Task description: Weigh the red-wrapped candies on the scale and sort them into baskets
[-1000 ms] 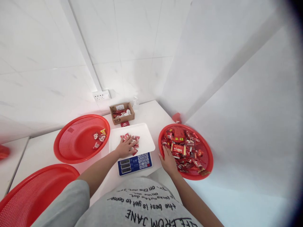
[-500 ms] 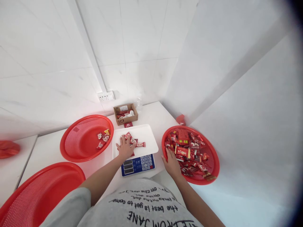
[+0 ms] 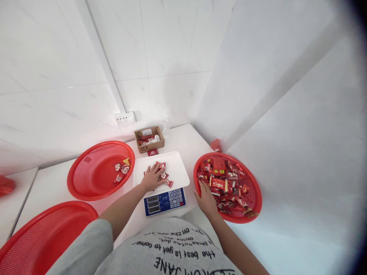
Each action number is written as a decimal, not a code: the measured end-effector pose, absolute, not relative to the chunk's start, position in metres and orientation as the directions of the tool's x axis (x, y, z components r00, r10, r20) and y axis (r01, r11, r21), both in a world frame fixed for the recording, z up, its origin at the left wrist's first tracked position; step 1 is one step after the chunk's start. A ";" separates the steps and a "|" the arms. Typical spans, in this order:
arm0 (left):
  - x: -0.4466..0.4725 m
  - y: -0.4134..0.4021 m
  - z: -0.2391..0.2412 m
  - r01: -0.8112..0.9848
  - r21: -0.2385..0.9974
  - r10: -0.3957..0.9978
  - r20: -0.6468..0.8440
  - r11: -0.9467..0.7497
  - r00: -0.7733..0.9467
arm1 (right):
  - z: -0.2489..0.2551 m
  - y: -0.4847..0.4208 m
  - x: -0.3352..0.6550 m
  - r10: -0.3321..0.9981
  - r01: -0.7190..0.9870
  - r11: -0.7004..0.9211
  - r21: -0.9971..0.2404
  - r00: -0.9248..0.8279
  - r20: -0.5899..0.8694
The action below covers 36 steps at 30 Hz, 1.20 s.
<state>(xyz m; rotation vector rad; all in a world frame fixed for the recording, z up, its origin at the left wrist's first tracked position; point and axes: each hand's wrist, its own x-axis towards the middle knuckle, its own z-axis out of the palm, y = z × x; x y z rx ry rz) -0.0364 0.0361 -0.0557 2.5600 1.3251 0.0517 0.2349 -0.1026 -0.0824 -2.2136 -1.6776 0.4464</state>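
Note:
My left hand [image 3: 151, 178] lies palm down over several small red candy packets [image 3: 169, 183] on the white pan [image 3: 179, 172] of a digital scale. Its fingers are stretched out, partly covering the packets. The scale's blue keypad panel [image 3: 165, 202] faces me. On the right, my right hand [image 3: 206, 198] grips the near left rim of a red plastic basket [image 3: 256, 187], fingers inside and thumb outside. That basket holds a heap of red-wrapped snacks [image 3: 229, 187], and the fingertips are close to them.
Left of the scale stands a red mesh basket [image 3: 88, 172] with several wrapped candies [image 3: 122, 170]. Another red basket [image 3: 57, 233] is nearer me. A small cardboard box [image 3: 137, 148] of packets sits behind the scale, below a wall socket [image 3: 124, 118].
My left hand has drawn its fingers closer together and shifted on the packets, which now lie more bunched and turned. My right hand stays at the basket rim. The view has shifted slightly.

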 end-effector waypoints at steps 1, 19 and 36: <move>-0.041 0.040 -0.054 0.770 0.254 0.774 -0.108 -0.585 0.624 | -0.082 -0.103 0.235 0.965 0.863 -0.255 -0.436 0.257 -0.054; -0.018 0.018 -0.056 0.831 0.149 0.828 -0.096 -0.536 0.552 | -0.080 -0.103 0.234 0.966 0.868 -0.245 -0.433 0.258 -0.030; -0.144 0.002 -0.032 0.991 0.137 0.996 -0.085 0.014 -0.002 | -0.085 -0.103 0.236 0.968 0.868 -0.238 -0.437 0.248 -0.034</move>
